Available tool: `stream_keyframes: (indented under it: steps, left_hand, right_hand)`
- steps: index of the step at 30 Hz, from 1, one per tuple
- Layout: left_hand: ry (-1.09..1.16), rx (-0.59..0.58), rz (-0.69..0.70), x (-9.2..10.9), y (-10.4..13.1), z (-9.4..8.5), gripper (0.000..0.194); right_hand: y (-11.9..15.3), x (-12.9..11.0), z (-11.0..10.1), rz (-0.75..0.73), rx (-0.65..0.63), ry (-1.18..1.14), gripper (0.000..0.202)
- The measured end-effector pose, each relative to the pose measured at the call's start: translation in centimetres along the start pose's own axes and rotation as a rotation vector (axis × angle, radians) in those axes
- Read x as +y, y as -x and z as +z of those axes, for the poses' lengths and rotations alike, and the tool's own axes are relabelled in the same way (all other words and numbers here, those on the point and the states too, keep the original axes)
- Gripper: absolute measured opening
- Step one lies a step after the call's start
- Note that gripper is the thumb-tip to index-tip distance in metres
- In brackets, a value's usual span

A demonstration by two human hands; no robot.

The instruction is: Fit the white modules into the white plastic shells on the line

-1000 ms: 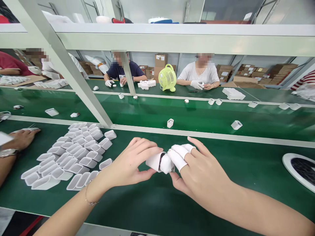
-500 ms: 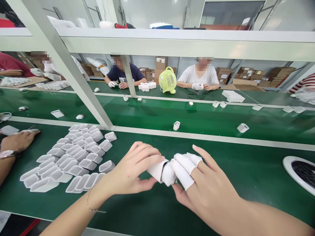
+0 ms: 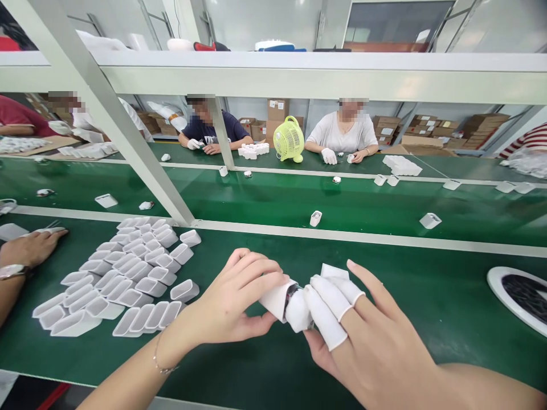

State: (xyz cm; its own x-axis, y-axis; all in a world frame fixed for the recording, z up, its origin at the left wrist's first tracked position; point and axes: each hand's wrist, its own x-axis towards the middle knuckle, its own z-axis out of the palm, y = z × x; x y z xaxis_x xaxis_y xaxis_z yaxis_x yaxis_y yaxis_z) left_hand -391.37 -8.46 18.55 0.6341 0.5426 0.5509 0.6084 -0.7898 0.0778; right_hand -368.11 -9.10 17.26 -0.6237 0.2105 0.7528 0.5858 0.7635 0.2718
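My left hand (image 3: 239, 296) is closed round a white plastic shell (image 3: 274, 299), which lies tilted over the green table. In the shell's dark open end sits a white rounded part (image 3: 298, 310), partly outside it. My right hand (image 3: 359, 319), with white covers on several fingers, pinches that rounded part between thumb and covered fingers; its little finger sticks out. Another white piece (image 3: 334, 271) shows behind the covered fingers, and how it is held is hidden. Left of my left hand stand many white open shells (image 3: 128, 267) in slanting rows.
A green belt (image 3: 265, 199) beyond a pale rail carries scattered white parts. A slanted metal post (image 3: 128, 136) rises at left. A person's hand (image 3: 32, 249) rests at far left. At right lies a round white-rimmed object (image 3: 496, 276). People sit opposite, near a green fan (image 3: 288, 139).
Both my hands and the held parts have shifted slightly right and down. A wider dark gap shows between shell and rounded part. Belt parts moved right; the opposite person's hands have parted.
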Motion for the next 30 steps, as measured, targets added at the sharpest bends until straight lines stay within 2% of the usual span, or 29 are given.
stream_keyframes:
  steps: [9, 10, 12, 14, 16, 18, 20, 23, 26, 28, 30]
  left_hand:
    - [0.049, -0.021, -0.008, 0.1, -0.2, 0.1, 0.037]
    - [0.08, -0.018, -0.018, 0.1, -0.2, 0.2, 0.038]
    - [0.163, 0.008, -0.039, 0.0, 0.0, 0.5, 0.04]
    - [0.241, 0.047, -0.048, -0.1, 0.1, 0.9, 0.042]
    - [0.28, 0.067, -0.053, -0.2, 0.2, 1.3, 0.045]
    - [0.301, 0.066, -0.053, -0.2, 0.3, 1.6, 0.046]
    - [0.321, 0.058, -0.056, -0.2, 0.3, 1.8, 0.046]
    - [0.354, 0.04, -0.075, -0.3, 0.4, 2.1, 0.044]
    - [0.391, 0.024, -0.109, -0.5, 0.7, 2.6, 0.041]
    - [0.446, 0.024, -0.128, -0.7, 1.0, 3.1, 0.041]
    - [0.557, 0.04, -0.152, -0.7, 1.3, 3.7, 0.043]
  right_hand:
    - [-0.4, 0.4, 0.6, -0.001, -0.028, -0.062, 0.003]
    - [-0.5, 0.8, 0.7, 0.021, -0.037, -0.114, 0.009]
    - [-0.7, 1.6, 1.0, 0.158, -0.109, -0.318, 0.039]
    - [-0.5, 2.4, 1.9, 0.366, -0.209, -0.662, 0.066]
    - [0.1, 2.7, 3.1, 0.508, -0.291, -1.083, 0.072]
    - [0.7, 2.4, 4.5, 0.555, -0.336, -1.454, 0.068]
    - [1.0, 1.7, 5.6, 0.619, -0.356, -1.645, 0.066]
    - [1.0, 0.5, 6.6, 0.723, -0.286, -1.713, 0.059]
    - [0.6, -0.2, 6.7, 0.764, -0.191, -1.715, 0.047]
    - [0.6, -0.3, 6.6, 0.787, -0.176, -1.577, 0.044]
    - [0.9, -0.2, 6.2, 0.749, -0.207, -1.329, 0.044]
